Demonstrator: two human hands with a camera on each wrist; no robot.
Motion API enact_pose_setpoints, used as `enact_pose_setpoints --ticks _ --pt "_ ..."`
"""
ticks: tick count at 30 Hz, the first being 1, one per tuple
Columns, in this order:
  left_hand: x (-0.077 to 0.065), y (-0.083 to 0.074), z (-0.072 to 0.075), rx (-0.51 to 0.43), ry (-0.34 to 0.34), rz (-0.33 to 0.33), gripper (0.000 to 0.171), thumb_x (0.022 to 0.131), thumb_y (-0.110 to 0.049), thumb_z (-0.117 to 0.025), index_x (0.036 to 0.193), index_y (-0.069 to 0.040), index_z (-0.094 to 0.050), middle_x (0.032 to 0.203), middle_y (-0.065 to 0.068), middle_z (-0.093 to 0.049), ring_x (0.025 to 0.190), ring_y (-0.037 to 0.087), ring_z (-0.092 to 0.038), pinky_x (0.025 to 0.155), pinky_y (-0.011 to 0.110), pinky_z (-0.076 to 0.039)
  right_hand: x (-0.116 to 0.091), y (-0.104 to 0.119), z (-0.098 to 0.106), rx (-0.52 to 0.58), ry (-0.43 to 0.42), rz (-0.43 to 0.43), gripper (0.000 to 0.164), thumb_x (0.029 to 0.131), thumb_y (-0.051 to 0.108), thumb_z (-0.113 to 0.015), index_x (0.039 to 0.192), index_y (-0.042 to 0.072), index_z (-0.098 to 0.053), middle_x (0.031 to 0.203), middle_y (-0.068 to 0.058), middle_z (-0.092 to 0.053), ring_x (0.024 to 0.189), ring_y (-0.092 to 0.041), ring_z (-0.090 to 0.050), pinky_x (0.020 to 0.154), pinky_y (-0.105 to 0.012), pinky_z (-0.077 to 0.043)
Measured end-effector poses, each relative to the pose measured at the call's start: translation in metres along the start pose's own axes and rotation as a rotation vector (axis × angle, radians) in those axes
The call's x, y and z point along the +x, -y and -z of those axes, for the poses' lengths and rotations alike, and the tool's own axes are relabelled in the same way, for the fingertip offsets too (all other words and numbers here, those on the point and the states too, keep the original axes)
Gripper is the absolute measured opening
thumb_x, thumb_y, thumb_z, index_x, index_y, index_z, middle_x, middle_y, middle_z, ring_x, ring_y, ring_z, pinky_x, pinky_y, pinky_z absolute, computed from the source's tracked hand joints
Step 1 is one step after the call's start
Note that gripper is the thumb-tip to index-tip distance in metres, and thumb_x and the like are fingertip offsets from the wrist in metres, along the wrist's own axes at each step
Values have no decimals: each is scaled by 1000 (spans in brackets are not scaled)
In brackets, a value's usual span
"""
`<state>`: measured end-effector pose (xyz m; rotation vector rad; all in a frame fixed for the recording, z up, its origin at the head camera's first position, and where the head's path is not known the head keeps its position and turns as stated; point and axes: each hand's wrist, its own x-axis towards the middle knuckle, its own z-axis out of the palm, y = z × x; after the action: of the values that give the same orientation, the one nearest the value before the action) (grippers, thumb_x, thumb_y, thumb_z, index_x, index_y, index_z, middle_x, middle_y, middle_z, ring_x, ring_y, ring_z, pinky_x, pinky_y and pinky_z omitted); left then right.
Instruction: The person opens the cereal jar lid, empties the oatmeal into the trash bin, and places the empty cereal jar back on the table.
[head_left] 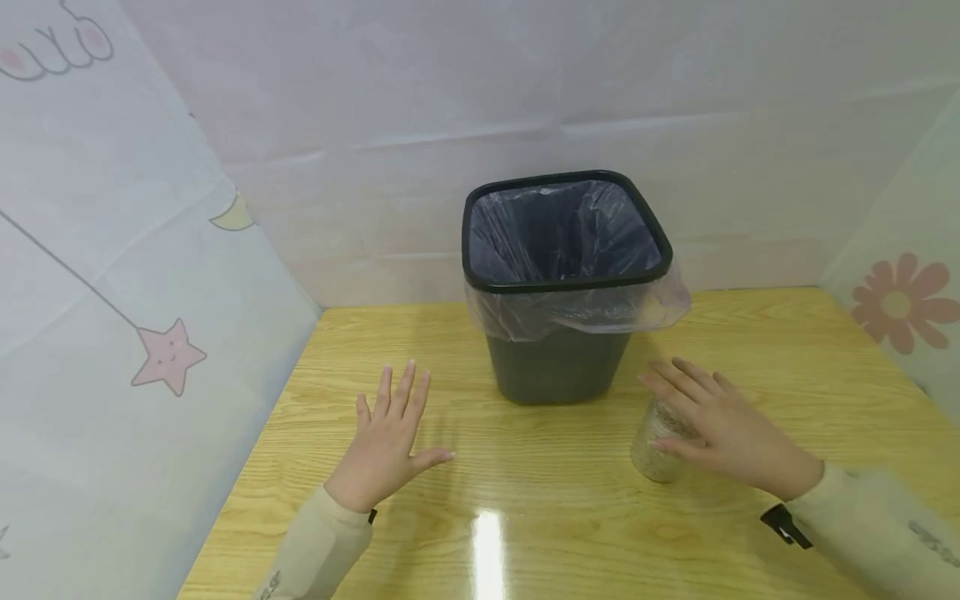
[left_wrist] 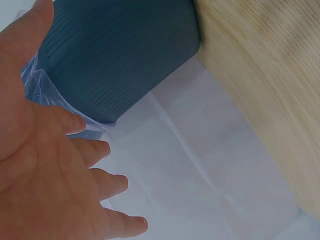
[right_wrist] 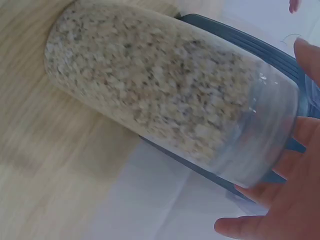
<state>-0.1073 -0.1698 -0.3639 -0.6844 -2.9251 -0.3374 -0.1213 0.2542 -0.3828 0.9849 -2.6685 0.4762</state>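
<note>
A clear jar (head_left: 654,457) filled with pale flakes stands on the table, in front of and to the right of the bin. My right hand (head_left: 726,429) is at its top, thumb apart from the other fingers, and covers part of it in the head view. In the right wrist view the flakes (right_wrist: 150,75) fill most of the jar, and fingertips reach along its mouth end. Left of the bin, my left hand (head_left: 381,450) holds nothing, its fingers spread straight over the table.
A dark bin (head_left: 555,367) with a black rim stands at the back of the table, lined with a translucent plastic bag (head_left: 667,300) folded over its edge. The wooden table (head_left: 525,467) meets printed cloth walls (head_left: 375,192) at the back and sides.
</note>
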Motion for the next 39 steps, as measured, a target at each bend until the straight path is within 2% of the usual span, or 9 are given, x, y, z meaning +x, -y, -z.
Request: enact_pose_setpoints --ticks 5,10,16,21,24,39 --pt "0 0 -1 6 1 2 100 82 -49 -71 151 3 -22 158 23 -9 142 49 -2 100 78 -12 0 0 -10 20 -73 27 70 87 40 -71 145 14 -43 144 -18 -43 125 -48 -40 93 -68 -34" --pt "0 -1 -4 9 11 6 100 82 -49 -71 151 4 -22 159 22 -6 142 50 -2 100 78 -13 1 0 -18 22 -135 54 59 90 38 -67 137 5 -51 138 -19 -49 122 -44 -44 102 -55 -33" --pt "0 -1 -9 -6 22 4 101 82 -49 -70 152 4 -19 159 22 -5 141 50 -1 99 78 -13 2 -2 -27 31 -217 76 46 95 36 -61 123 0 -60 126 -16 -57 113 -36 -51 93 -50 -39" --pt "0 -1 -14 -26 34 8 101 83 -49 -70 152 3 -18 159 23 -5 142 49 1 100 78 -11 5 -4 -38 -13 -307 127 54 103 46 -41 111 -3 -64 111 -15 -62 101 -34 -56 89 -44 -38" --pt "0 -1 -17 -32 28 7 101 83 -49 -70 152 4 -19 158 23 -6 142 49 0 100 78 -10 6 -5 -41 -36 -343 149 57 104 46 -34 108 -3 -64 106 -14 -62 98 -33 -57 89 -43 -38" --pt "-3 -3 -27 -86 23 30 97 85 -44 -70 152 3 -19 158 23 -8 142 50 -2 100 78 -10 6 -1 -44 -52 -382 126 53 105 42 -33 103 -1 -65 102 -13 -63 94 -31 -57 84 -44 -41"
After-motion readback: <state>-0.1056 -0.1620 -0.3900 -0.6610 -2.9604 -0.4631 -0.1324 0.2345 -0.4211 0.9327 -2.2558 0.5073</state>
